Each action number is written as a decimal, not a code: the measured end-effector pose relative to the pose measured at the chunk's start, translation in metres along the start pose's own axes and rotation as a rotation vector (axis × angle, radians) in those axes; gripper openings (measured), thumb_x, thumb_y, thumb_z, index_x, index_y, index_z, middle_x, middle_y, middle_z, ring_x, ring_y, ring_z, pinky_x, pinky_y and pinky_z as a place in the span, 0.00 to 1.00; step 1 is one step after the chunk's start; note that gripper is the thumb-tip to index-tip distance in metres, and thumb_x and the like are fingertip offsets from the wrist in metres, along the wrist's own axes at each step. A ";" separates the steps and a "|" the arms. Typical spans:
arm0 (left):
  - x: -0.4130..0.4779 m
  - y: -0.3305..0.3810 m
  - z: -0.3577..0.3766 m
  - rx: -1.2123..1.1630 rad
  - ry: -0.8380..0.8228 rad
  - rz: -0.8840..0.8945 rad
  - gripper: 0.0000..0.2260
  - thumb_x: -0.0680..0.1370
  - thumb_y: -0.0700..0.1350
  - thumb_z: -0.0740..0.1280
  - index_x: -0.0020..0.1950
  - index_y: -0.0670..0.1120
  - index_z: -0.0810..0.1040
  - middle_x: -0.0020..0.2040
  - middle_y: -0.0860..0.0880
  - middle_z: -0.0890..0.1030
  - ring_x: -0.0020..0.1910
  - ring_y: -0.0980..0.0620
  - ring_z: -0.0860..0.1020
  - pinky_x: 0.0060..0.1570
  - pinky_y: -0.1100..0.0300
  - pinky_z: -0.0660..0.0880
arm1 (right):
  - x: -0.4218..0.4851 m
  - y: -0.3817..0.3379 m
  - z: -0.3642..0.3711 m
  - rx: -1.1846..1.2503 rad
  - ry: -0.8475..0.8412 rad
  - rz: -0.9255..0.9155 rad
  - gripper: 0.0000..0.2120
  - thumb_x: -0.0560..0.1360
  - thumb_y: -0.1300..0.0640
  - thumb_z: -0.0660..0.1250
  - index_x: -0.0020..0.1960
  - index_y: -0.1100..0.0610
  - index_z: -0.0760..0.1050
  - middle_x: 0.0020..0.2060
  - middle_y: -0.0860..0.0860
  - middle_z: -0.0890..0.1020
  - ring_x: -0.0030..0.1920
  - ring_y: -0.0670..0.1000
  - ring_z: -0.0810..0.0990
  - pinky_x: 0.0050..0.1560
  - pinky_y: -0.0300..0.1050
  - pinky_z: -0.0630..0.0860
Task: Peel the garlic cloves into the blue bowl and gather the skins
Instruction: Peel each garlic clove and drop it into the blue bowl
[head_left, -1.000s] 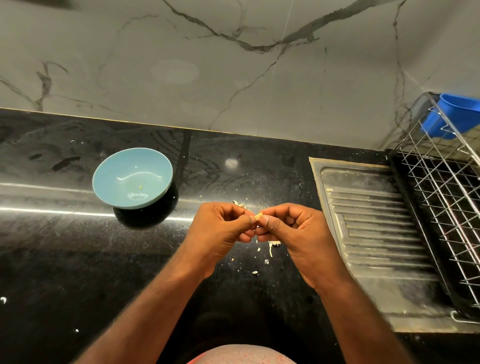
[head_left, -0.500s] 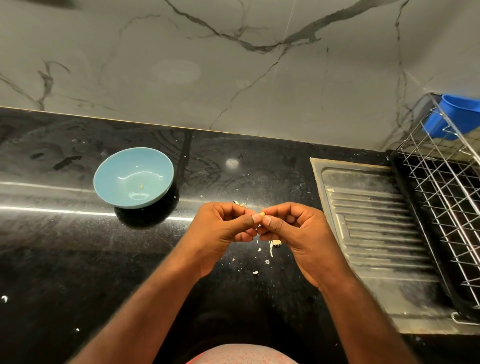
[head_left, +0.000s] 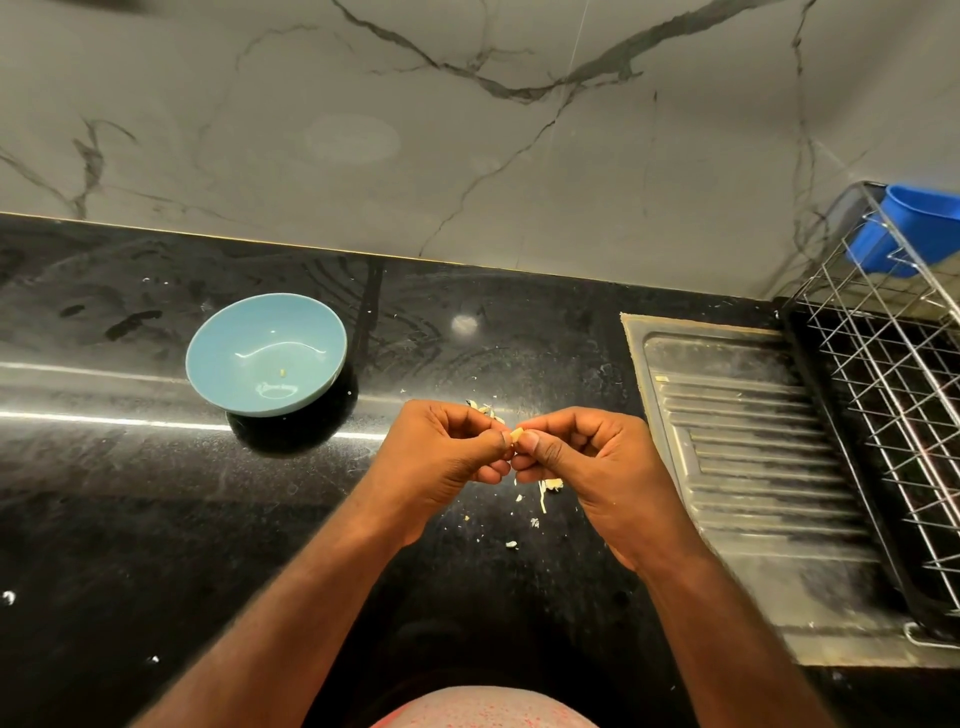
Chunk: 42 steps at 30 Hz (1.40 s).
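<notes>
- The left hand (head_left: 447, 453) and the right hand (head_left: 589, 462) have stayed together over the same patch of the black counter (head_left: 130, 519) for the last second, with only small shifts of the thumbs.
- Both hands pinch one garlic clove (head_left: 517, 435) between thumb and curled fingers. Its pale tip, mostly covered by the thumbs half a second ago, shows between them again.
- Whether the skin has come off the clove cannot be told, as most of it is hidden by the fingertips.
- The blue bowl (head_left: 218, 343) stands apart to the left, untouched and in the same spot. It holds one small pale bit (head_left: 282, 372), as it did before, so nothing has been added.
- The loose skins (head_left: 551, 486) lie scattered on the counter just under the hands, with a few more (head_left: 485, 409) behind the left hand. They have not visibly moved or grown in number.
- Judged from this, the work is at the peeling of this one clove. The drop into the bowl is yet to come, and no skins have been gathered.
- The task looks to be at an early stage.
</notes>
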<state>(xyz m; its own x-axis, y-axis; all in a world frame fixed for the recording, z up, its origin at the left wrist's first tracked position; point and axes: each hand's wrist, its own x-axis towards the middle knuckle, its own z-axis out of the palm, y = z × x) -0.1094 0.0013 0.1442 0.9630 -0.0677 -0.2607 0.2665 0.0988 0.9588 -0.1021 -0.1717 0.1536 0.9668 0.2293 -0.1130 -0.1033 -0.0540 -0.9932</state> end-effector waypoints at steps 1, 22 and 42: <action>0.000 0.000 0.001 0.014 0.003 0.008 0.03 0.73 0.37 0.73 0.43 0.36 0.83 0.38 0.38 0.84 0.34 0.50 0.81 0.36 0.64 0.79 | 0.000 0.000 0.000 -0.008 0.005 0.001 0.06 0.74 0.64 0.71 0.50 0.63 0.82 0.39 0.57 0.86 0.40 0.56 0.86 0.44 0.46 0.84; 0.000 -0.007 0.010 -0.046 0.142 0.027 0.05 0.75 0.40 0.72 0.46 0.38 0.82 0.40 0.42 0.84 0.36 0.52 0.81 0.36 0.63 0.79 | 0.002 0.006 -0.001 0.140 0.090 0.022 0.04 0.76 0.65 0.68 0.49 0.65 0.79 0.39 0.58 0.85 0.40 0.55 0.85 0.41 0.44 0.82; 0.000 -0.001 0.000 -0.148 -0.045 -0.063 0.10 0.71 0.41 0.73 0.45 0.35 0.83 0.38 0.42 0.84 0.36 0.51 0.81 0.37 0.62 0.79 | -0.009 0.006 0.005 -0.254 0.088 -0.207 0.07 0.74 0.63 0.73 0.47 0.53 0.83 0.38 0.45 0.86 0.37 0.44 0.84 0.38 0.35 0.78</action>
<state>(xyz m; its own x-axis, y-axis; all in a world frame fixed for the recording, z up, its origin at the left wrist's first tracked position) -0.1094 0.0008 0.1432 0.9424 -0.1228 -0.3112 0.3324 0.2379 0.9126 -0.1129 -0.1696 0.1482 0.9787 0.1769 0.1042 0.1482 -0.2579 -0.9547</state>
